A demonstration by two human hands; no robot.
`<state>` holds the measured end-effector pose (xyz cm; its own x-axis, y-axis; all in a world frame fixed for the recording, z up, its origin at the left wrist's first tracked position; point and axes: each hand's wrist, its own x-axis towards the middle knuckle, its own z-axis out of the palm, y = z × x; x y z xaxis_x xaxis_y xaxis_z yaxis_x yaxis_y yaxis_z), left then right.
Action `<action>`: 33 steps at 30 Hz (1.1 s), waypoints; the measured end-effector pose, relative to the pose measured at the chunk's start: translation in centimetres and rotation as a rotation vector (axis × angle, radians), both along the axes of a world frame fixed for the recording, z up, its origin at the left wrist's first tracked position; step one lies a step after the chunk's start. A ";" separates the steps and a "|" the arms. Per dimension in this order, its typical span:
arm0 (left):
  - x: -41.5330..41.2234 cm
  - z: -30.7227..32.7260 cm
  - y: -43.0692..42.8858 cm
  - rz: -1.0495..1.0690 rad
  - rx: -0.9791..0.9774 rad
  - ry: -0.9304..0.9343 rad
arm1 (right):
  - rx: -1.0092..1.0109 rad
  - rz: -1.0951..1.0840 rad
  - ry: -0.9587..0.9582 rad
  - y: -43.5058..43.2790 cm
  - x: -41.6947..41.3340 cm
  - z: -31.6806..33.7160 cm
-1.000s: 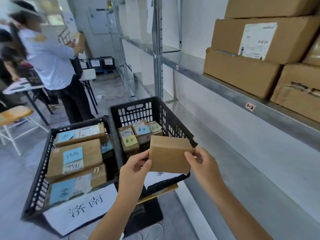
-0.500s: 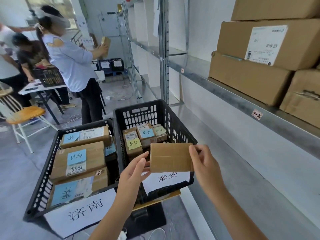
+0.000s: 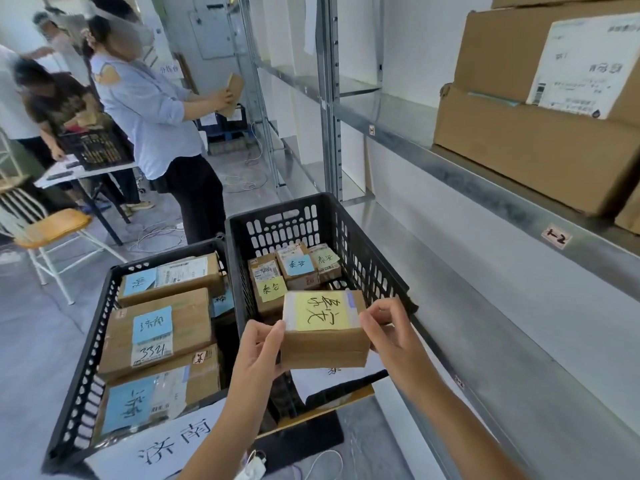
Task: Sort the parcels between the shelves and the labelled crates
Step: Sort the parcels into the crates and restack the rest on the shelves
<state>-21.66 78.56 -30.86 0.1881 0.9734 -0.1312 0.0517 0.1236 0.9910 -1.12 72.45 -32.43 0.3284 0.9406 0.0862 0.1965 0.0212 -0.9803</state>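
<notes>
The small cardboard parcel [image 3: 323,344] is off every surface, held in the air over the near edge of the right-hand crate [image 3: 375,271], toward that crate's front left corner. Whether its underside touches the rim is hidden.

The left hand [image 3: 258,355] pinches the left end, thumb on the top corner and fingers curled underneath. The right hand [image 3: 391,336] pinches the right end the same way, with its fingertips at the top right corner. Both hands are closed on the parcel.

It looks light, since fingertips alone carry it level. The cardboard looks stiff: the edges are straight and the walls do not dent under the thumbs. The pale tape band across the top looks slicker than the bare board. The yellow note [image 3: 322,311] seems only stuck on, so a thumb dragged over it could peel it off.

The short ends are the best place to hold it, on plain cardboard and off the note, as both hands do now. One hand spanning the top would probably do for lowering it.

The note's handwriting appears to match the notes on the small parcels [image 3: 298,266] at the far end of this crate, not the blue ones in the left-hand crate [image 3: 86,358]. A short drop into the crate should not hurt it, though what it contains is unknown.
</notes>
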 end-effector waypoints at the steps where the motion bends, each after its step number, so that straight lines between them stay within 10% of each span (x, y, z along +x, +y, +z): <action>1: -0.2 0.0 0.5 0.014 -0.013 0.000 | 0.008 -0.003 -0.015 0.6 -0.3 0.1; 20: -3.8 -2.5 12.6 -0.049 -0.204 -0.211 | -0.314 -0.227 0.092 11.6 -4.4 1.2; 25: -2.9 -3.5 13.6 -0.037 -0.160 -0.215 | -0.411 -0.103 0.578 14.0 -6.4 0.0; 33: -1.3 -4.2 16.0 -0.184 -0.158 -0.129 | -0.342 -0.052 0.613 16.2 -4.6 -0.6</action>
<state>-22.97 94.58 -35.09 0.3850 0.8905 -0.2425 -0.0379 0.2778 0.9599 -5.70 88.69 -33.07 0.2687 0.8637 -0.4264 -0.4009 -0.3022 -0.8648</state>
